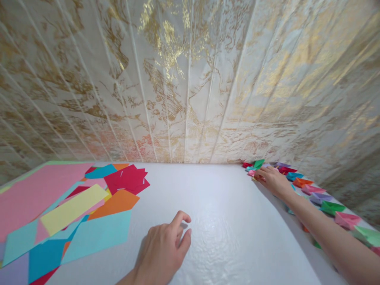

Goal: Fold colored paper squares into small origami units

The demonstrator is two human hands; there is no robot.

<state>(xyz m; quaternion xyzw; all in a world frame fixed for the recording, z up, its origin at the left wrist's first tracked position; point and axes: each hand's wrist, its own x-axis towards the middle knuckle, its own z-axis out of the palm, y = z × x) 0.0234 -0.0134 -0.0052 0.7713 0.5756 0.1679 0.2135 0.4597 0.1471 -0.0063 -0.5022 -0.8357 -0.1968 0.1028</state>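
My right hand [273, 181] reaches to the far right of the white table, among rows of small folded paper boats [317, 190] in many colours. Its fingers are closed on a paper boat, of which only a pale yellowish edge shows beside the fingertips; the rest is hidden. A pink boat [251, 173] and a green boat [259, 163] lie close by. Above the near middle of the table is my left hand [166, 247], holding nothing, its thumb and curled index finger apart.
Loose coloured paper sheets overlap at the left, among them a yellow strip [74, 209], red pieces [127, 180], an orange piece [115, 204] and a light blue sheet [97, 235]. A gold-patterned curtain [184, 87] hangs behind the white tabletop [231, 237].
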